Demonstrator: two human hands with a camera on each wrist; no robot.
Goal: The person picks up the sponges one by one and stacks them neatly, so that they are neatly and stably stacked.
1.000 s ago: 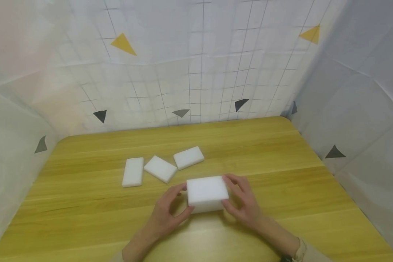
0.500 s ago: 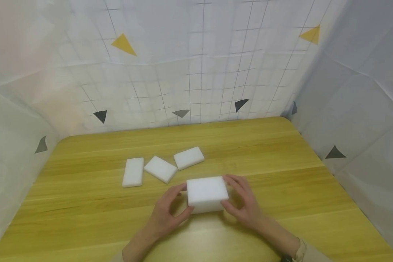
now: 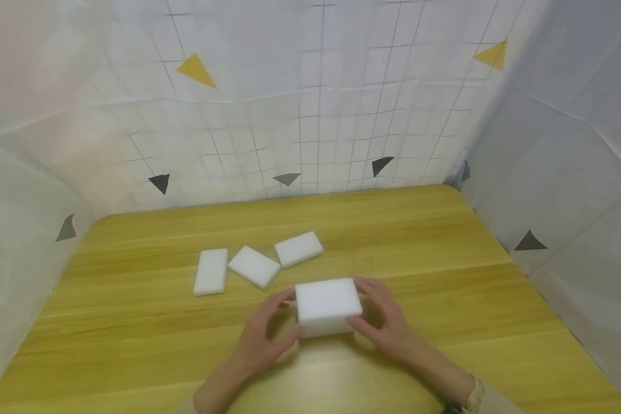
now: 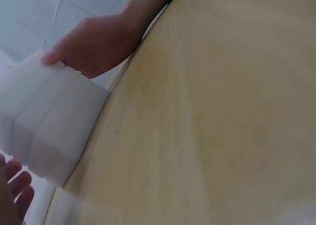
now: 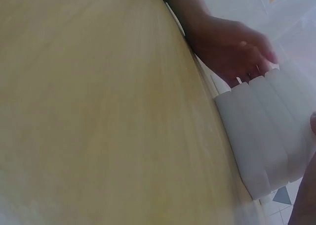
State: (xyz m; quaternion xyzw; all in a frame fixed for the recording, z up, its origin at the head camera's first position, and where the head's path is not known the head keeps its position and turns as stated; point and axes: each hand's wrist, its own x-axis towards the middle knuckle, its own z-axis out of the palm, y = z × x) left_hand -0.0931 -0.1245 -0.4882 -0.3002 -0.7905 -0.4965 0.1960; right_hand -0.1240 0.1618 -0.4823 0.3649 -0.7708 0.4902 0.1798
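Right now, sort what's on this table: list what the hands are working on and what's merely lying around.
In hand:
stack of white rectangular foam sponges, held between left hand and right hand

Lying about:
three single white foam sponges
yellow wooden table

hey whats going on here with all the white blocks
A person holds a stack of white sponge blocks between both hands on a wooden table. The left hand grips its left end and the right hand its right end. The wrist views show several slabs pressed together. Three more single white blocks lie flat on the table just behind, to the left, untouched.
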